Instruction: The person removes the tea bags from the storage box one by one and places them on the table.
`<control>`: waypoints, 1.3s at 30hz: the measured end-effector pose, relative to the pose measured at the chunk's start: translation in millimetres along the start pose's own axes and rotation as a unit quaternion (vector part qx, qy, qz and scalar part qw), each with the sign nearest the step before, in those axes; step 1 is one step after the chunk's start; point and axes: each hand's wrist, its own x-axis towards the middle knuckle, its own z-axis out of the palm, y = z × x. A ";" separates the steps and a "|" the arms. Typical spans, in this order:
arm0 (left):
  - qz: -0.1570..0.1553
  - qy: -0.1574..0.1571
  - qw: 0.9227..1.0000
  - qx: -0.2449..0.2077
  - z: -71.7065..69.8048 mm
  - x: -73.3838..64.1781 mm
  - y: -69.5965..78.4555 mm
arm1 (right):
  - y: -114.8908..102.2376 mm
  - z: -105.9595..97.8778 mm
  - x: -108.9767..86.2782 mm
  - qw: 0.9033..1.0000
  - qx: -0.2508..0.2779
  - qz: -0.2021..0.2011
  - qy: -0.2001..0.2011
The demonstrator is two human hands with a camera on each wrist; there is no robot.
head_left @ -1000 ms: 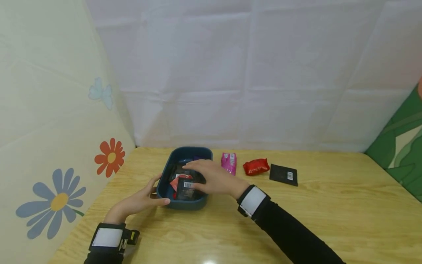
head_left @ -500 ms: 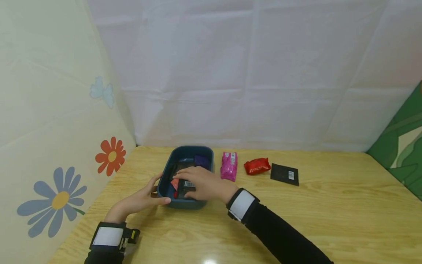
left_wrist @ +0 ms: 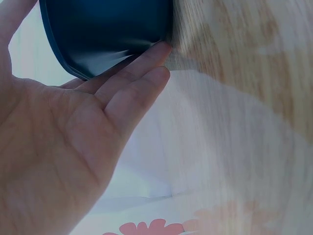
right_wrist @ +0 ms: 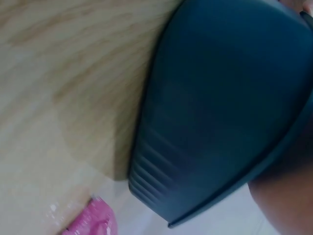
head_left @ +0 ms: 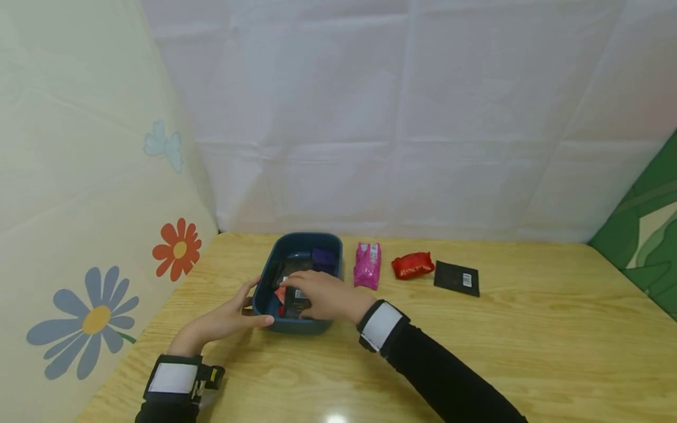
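In the head view my left hand [head_left: 227,320] grips the near left corner of a dark blue plastic bin [head_left: 298,326]. Its thumb lies at the front wall, and its fingers press the outer left side, as the left wrist view also shows. My right hand [head_left: 330,295] reaches down into the bin, its thumb and curved fingers at a flat black packet [head_left: 296,302] with a barcode label. Part of that packet is hidden under the hand. Around it inside lie a pink-red piece [head_left: 280,294] and a purple packet [head_left: 324,259]. The bin's wall hides the right fingertips in the right wrist view.
Right of the bin, in a row on the wooden table [head_left: 502,352], lie a shiny pink packet [head_left: 367,266], a crumpled red packet [head_left: 412,266] and a flat black packet with a barcode [head_left: 456,278]. A white sheet [head_left: 396,117] hangs behind the table.
My right hand has moved down and slightly left into the bin, lowering the black packet, which was tilted up with its label showing. The purple packet is uncovered. The left hand stays still.
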 end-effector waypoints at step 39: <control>0.018 -0.011 1.000 0.002 -0.2 -2.1 2.8 | 11.4 -38.0 -10.9 0.985 0.149 -0.002 0.085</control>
